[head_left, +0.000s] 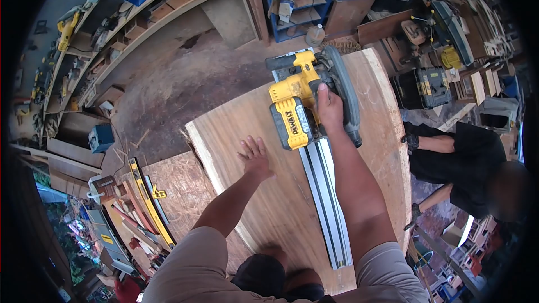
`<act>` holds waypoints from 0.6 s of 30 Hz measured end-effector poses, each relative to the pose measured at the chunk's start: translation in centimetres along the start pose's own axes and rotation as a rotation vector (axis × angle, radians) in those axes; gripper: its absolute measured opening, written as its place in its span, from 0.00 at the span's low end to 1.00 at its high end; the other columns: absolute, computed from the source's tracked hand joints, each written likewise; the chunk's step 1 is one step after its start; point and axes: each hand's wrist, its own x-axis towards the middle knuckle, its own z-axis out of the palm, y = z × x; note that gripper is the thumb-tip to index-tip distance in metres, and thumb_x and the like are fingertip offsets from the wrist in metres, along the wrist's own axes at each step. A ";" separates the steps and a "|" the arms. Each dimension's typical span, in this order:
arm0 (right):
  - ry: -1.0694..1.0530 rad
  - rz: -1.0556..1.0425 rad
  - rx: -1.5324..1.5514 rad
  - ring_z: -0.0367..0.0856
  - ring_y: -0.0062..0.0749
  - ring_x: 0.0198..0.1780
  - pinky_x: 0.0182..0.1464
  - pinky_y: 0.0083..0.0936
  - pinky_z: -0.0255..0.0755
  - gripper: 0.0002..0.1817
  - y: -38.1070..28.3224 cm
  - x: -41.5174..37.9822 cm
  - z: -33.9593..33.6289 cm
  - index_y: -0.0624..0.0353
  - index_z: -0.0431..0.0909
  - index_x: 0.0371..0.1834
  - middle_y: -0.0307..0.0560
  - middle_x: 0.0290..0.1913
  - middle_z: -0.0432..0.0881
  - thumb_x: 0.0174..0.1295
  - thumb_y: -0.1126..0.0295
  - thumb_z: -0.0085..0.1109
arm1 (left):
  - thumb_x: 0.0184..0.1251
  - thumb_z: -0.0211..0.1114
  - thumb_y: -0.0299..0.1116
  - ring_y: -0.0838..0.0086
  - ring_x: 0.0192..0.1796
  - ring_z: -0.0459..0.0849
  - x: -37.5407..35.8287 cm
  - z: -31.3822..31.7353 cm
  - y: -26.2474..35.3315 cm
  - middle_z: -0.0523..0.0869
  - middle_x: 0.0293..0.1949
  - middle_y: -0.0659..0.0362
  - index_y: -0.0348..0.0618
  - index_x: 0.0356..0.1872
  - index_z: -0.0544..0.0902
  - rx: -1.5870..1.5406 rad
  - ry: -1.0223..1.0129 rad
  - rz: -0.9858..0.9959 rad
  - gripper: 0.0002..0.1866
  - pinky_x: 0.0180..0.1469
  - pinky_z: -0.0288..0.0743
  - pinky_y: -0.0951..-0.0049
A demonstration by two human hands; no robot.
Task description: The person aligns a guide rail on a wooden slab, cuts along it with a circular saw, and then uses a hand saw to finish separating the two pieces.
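A yellow and black cordless track saw (292, 92) with a DeWalt battery sits near the far edge of a wide wooden slab (247, 191). My right hand (330, 109) is closed around the saw's rear handle. Beneath the saw, a silver guide rail (325, 207) runs along the slab toward my body. My left hand (256, 160) lies flat on the wood, left of the rail, with fingers spread. The saw's blade is hidden by its housing.
Another person in dark clothes (471, 151) stands at the slab's right edge. A yellow spirit level (149, 202) lies on a board at left. Blue shelves (306, 5) stand at the back, and a black tool case (424, 90) is at right.
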 end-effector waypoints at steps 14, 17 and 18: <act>-0.003 0.030 -0.014 0.81 0.64 0.52 0.55 0.46 0.72 0.40 0.1 1.0 0.4 0.68 0.83 0.48 0.72 0.43 0.83 0.65 0.34 0.47 | 0.41 0.80 0.59 0.24 0.75 0.26 -0.1 1.1 0.6 0.26 0.74 0.26 0.29 0.75 0.28 0.003 -0.001 -0.005 0.78 0.69 0.41 0.22; -0.004 0.021 -0.005 0.80 0.64 0.53 0.56 0.46 0.72 0.40 -0.3 1.2 0.4 0.68 0.83 0.49 0.72 0.43 0.83 0.65 0.34 0.47 | 0.46 0.78 0.58 0.24 0.75 0.27 0.0 1.0 0.8 0.26 0.74 0.27 0.30 0.75 0.29 0.011 -0.015 -0.003 0.75 0.69 0.42 0.22; -0.003 0.022 -0.003 0.80 0.64 0.53 0.56 0.46 0.72 0.40 -0.1 1.3 0.5 0.68 0.83 0.49 0.72 0.43 0.83 0.65 0.34 0.47 | 0.46 0.78 0.58 0.24 0.75 0.27 -0.1 1.2 0.9 0.26 0.74 0.27 0.30 0.75 0.29 0.012 -0.017 0.000 0.75 0.69 0.42 0.22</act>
